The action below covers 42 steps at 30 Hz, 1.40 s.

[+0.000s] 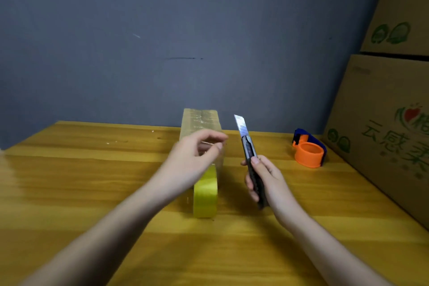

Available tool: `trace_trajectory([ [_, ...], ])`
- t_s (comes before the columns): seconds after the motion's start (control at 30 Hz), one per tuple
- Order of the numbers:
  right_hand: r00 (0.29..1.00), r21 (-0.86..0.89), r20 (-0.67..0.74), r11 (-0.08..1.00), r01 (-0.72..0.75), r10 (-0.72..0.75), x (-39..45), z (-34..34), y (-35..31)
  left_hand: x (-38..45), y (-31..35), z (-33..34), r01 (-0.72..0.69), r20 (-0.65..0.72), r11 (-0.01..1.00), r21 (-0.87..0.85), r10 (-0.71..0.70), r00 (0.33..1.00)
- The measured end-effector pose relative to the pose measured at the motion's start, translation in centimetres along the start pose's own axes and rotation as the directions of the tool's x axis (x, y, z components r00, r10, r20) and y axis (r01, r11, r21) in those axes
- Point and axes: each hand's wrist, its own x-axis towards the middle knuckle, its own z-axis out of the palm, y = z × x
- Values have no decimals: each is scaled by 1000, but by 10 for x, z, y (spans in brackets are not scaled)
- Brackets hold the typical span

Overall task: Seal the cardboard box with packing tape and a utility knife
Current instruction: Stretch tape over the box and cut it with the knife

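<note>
A small cardboard box (pixel 200 121) with tape along its top stands at the back of the wooden table. A yellow roll of packing tape (pixel 205 195) stands on edge in front of it. My left hand (pixel 192 158) hovers over the box's near end, thumb and forefinger pinched together; whether they hold a strip of tape is unclear. My right hand (pixel 264 181) grips a dark utility knife (pixel 249 160) upright to the right of the box. The knife's silver blade is extended and points up and away.
An orange and blue tape dispenser (pixel 308 151) sits on the table (pixel 92 181) at the right. Large printed cardboard cartons (pixel 383 123) are stacked along the right edge. A grey wall rises right behind the table.
</note>
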Motion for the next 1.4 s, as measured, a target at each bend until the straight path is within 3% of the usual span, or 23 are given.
trace_trajectory([
  [0.2,999,-62,54,998,6,-3,6,18,-3,-6,-47,-18,68,-126,914,401,-19,992],
  [0.37,999,-67,36,998,-14,17,3,23,1,-9,-63,-10,154,-178,919,364,-93,980],
  [0.47,999,-62,32,998,-23,25,1,23,4,-11,-62,-9,196,-232,849,491,-90,969],
  [0.57,999,-74,29,997,-30,32,0,21,4,-14,-61,-11,214,-167,813,541,-146,975],
  [0.67,999,-84,25,996,-36,38,-1,19,5,-13,-66,-11,204,-86,899,388,-185,979],
  [0.83,998,-93,32,995,-48,51,-2,16,7,-12,-70,-8,216,7,974,-63,-216,976],
  [0.97,996,-170,71,985,-33,45,-3,13,3,-12,-68,-8,218,38,963,-160,-215,976],
  [1.03,996,-301,84,954,3,24,-5,8,-3,-11,-69,-8,233,53,958,-169,-228,972],
  [1.1,993,-578,112,811,94,-36,-7,2,-11,-11,-69,-8,241,60,955,-174,-233,970],
  [1.17,977,-884,204,418,210,-60,-9,-5,-21,-10,-70,-8,235,65,957,-169,-227,972],
  [1.23,954,-956,282,53,288,-97,-9,-11,-27,-10,-70,-9,235,70,960,-154,-227,971],
  [1.3,909,-923,382,-120,366,-167,-7,-16,-31,-10,-69,-9,242,77,960,-142,-233,969],
  [1.4,854,-871,477,-237,430,-208,1,-21,-34,-10,-69,-9,246,88,960,-137,-235,968],
])
